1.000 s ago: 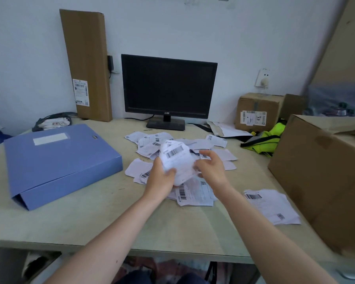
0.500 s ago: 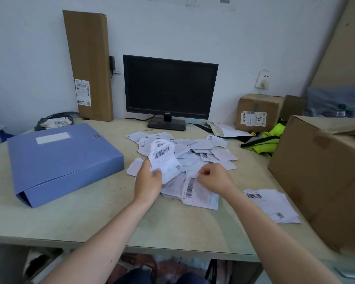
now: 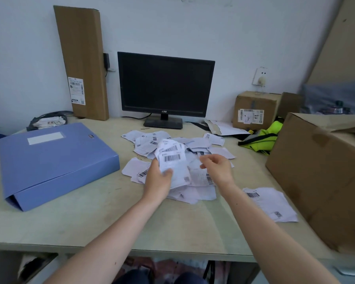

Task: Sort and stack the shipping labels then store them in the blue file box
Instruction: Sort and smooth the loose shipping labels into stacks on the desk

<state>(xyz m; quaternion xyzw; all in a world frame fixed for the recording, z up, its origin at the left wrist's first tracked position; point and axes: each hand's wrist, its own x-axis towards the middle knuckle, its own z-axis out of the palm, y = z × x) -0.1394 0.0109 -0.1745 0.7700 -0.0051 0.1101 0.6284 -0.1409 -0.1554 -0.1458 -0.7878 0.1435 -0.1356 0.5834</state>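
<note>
- Head view: left hand point(image 3: 159, 179) pinched a sheaf of labels point(image 3: 172, 162) over the scattered pile point(image 3: 197, 143).
- Right hand point(image 3: 217, 167) hovered beside it, fingers loosely curled, empty.
- Blue file box point(image 3: 49, 160) lay closed, leftward; sorting seemed barely begun.

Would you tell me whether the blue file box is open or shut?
Shut: the blue file box lies flat on the desk, its cover folded down over the body.

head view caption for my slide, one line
Sorting: left hand holds labels above the pile, right hand hovers beside them, blue box lies closed at left
</note>
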